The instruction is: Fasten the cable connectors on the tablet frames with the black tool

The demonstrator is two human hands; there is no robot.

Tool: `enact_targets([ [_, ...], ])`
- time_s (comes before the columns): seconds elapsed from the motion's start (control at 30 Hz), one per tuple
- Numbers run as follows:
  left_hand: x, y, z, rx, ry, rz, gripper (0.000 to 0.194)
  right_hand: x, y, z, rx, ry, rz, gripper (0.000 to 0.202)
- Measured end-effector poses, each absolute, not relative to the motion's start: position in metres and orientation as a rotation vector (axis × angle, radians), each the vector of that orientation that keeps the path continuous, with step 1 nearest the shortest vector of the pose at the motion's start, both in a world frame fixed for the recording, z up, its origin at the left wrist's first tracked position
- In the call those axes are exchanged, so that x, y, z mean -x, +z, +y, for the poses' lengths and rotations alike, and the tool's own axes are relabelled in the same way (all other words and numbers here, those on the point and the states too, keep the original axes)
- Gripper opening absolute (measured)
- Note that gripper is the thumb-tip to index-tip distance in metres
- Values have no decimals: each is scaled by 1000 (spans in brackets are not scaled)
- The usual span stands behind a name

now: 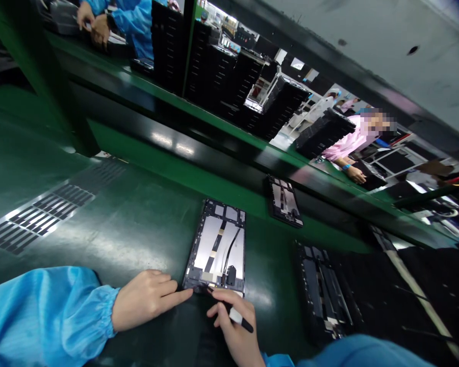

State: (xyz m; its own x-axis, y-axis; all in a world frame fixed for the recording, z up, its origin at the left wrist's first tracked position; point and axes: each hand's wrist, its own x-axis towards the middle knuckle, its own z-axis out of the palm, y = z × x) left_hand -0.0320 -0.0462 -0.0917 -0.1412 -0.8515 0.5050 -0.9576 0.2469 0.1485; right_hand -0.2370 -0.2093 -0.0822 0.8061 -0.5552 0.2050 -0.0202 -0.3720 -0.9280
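An opened tablet [218, 244] lies on the green bench in front of me, showing a silver inner plate, a black ribbon cable and a dark frame. My left hand [147, 298] holds nothing. Its index finger stretches to the tablet's lower left corner, while the other fingers bend loosely. Between the thumb and fingers of my right hand [235, 321] is a slim pen-like tool [237, 318] with a white and black handle. Its dark tip points at the tablet's bottom edge; whether it touches cannot be made out.
A second opened tablet [284, 200] lies farther back, and another one [325, 290] sits to the right beside black material [390, 300]. A strip sheet [42, 214] lies left. Behind the rail are black tray stacks [214, 71], a co-worker's hands [97, 28] and a person in pink [348, 140].
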Motion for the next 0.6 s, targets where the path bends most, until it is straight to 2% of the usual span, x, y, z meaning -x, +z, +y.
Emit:
enact_targets([
  [0.23, 33, -89, -47, -1659, 270, -2021, 34, 234, -77, -208, 1930, -483, 337, 19],
  [0.43, 30, -93, -50, -1661, 297, -2061, 25, 234, -85, -209, 1851, -315, 408, 15],
  [0.6, 21, -92, -47, -1494, 394, -2033, 23, 235, -84, -215, 1460, -228, 654, 36],
])
